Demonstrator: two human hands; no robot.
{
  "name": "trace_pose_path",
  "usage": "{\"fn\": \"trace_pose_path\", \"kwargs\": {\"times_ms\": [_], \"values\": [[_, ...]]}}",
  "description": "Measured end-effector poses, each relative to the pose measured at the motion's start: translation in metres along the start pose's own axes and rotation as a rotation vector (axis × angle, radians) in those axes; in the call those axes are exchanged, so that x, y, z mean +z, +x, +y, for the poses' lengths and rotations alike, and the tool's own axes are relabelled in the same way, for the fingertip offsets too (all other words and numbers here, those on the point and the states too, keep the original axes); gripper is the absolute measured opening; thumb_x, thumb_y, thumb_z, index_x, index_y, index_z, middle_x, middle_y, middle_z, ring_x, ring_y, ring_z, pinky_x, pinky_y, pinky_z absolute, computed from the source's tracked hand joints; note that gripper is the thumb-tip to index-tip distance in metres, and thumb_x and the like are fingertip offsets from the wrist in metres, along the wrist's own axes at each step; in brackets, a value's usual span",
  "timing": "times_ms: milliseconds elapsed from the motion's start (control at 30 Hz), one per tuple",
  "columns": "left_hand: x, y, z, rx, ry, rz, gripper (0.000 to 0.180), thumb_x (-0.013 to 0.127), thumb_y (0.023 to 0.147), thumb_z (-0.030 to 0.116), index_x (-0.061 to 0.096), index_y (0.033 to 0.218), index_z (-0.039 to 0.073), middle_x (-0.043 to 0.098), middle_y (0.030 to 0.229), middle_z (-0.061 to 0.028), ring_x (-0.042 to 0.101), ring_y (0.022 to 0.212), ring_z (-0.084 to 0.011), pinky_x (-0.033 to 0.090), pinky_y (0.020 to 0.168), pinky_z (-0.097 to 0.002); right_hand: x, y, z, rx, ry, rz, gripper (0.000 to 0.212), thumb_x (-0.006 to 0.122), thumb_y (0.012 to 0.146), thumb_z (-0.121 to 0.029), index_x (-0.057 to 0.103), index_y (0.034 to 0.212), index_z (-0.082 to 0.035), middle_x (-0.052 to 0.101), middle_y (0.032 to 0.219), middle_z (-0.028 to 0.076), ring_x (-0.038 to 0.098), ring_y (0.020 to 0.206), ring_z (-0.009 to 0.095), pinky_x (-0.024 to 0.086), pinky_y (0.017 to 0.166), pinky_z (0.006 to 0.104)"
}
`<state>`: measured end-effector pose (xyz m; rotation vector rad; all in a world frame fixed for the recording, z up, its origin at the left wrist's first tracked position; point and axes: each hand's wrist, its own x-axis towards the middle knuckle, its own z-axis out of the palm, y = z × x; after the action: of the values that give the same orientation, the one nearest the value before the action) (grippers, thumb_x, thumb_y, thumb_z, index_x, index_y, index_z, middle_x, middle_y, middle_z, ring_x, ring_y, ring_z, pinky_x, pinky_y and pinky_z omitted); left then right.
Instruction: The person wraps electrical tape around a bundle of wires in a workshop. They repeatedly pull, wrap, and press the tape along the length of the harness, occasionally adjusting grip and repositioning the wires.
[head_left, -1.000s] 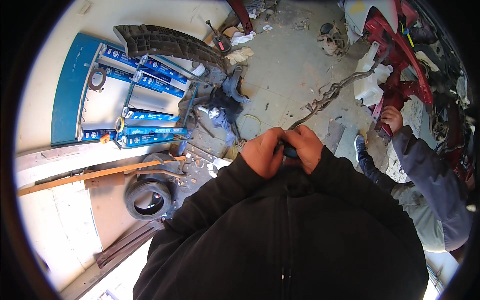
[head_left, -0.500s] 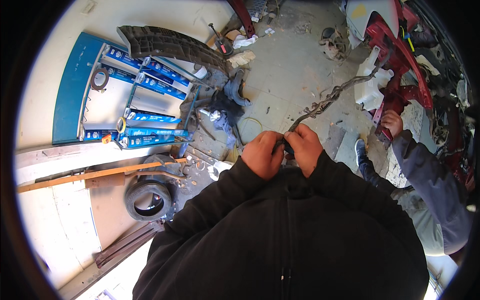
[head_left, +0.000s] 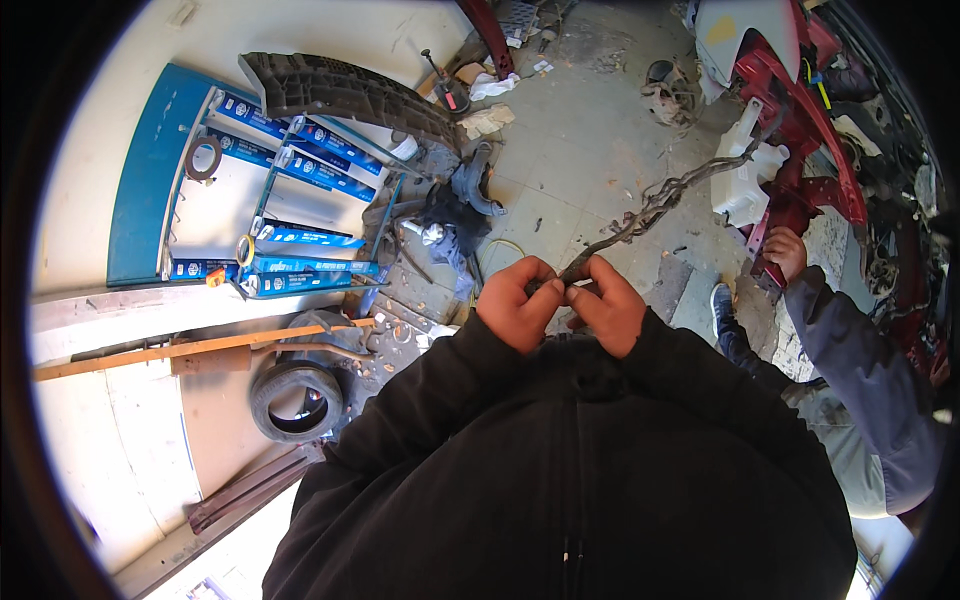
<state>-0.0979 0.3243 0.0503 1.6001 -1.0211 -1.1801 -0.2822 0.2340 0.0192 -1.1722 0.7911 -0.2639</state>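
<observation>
A dark, taped wiring harness [head_left: 655, 203] runs from the red car body [head_left: 795, 190] at the right down to my two hands in front of my chest. My left hand [head_left: 520, 303] is closed on the harness near its end, thumb pressed on top. Right beside it my right hand [head_left: 608, 305] also pinches the harness, its thumb almost touching the left one. The very end of the harness is hidden by my fingers. A white plastic reservoir [head_left: 748, 175] sits by the car body, behind the harness.
At the right, a co-worker's hand [head_left: 785, 252] grips the red bodywork. A blue rack [head_left: 140, 180] with several blue boxes stands at the left, under a black bumper part [head_left: 345, 95]. A tire [head_left: 295, 400] lies below it. Rags and scraps [head_left: 450, 225] litter the floor.
My hands have shifted slightly, with the left thumb now lying over the harness and the thumbs closer together. The harness section near my hands sits a little lower.
</observation>
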Motion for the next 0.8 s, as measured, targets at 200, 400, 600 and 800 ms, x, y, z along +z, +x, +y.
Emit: {"fn": "trace_pose_path", "kwargs": {"times_ms": [200, 400, 600, 800], "values": [[0.005, -0.011, 0.009, 0.086, -0.014, 0.096, 0.015, 0.068, 0.100, 0.012, 0.066, 0.094, -0.001, 0.062, 0.070, -0.0024, 0.053, 0.063, -0.0089, 0.043, 0.058, -0.0307, 0.010, 0.009, 0.010, -0.225, 0.046, 0.052, 0.026, 0.066, 0.104, -0.008, 0.058, 0.126, 0.003, 0.062, 0.125, 0.013, 0.065, 0.114, 0.020, 0.053, 0.098, 0.0352], [0.001, -0.027, 0.013, -0.216, -0.410, 0.085, 0.018, 0.064, 0.103, 0.015, 0.068, 0.094, 0.000, 0.064, 0.074, -0.0031, 0.056, 0.062, -0.0113, 0.044, 0.057, -0.0297, 0.011, 0.010, 0.002, -0.348, 0.009, -0.041, 0.035, 0.066, 0.105, -0.008, 0.057, 0.137, 0.001, 0.049, 0.149, 0.012, 0.058, 0.130, 0.021, 0.049, 0.109, 0.0373], [-0.011, -0.038, 0.010, -0.442, -0.838, 0.008, 0.018, 0.063, 0.101, 0.017, 0.068, 0.097, 0.000, 0.067, 0.082, -0.0118, 0.058, 0.059, -0.0183, 0.049, 0.059, -0.0343, 0.028, 0.023, 0.005, -0.462, 0.108, -0.149, 0.032, 0.066, 0.107, -0.008, 0.059, 0.138, -0.004, 0.047, 0.154, 0.010, 0.054, 0.138, 0.023, 0.048, 0.113, 0.0401], [-0.032, -0.042, 0.007, -0.519, -0.935, -0.157, 0.019, 0.066, 0.097, 0.013, 0.069, 0.109, -0.001, 0.067, 0.084, -0.0125, 0.055, 0.056, -0.0184, 0.049, 0.061, -0.0358, 0.030, 0.030, 0.011, -0.316, 0.345, -0.347, 0.039, 0.064, 0.105, 0.001, 0.056, 0.143, -0.005, 0.061, 0.146, 0.013, 0.060, 0.135, 0.024, 0.051, 0.111, 0.0386]]}}
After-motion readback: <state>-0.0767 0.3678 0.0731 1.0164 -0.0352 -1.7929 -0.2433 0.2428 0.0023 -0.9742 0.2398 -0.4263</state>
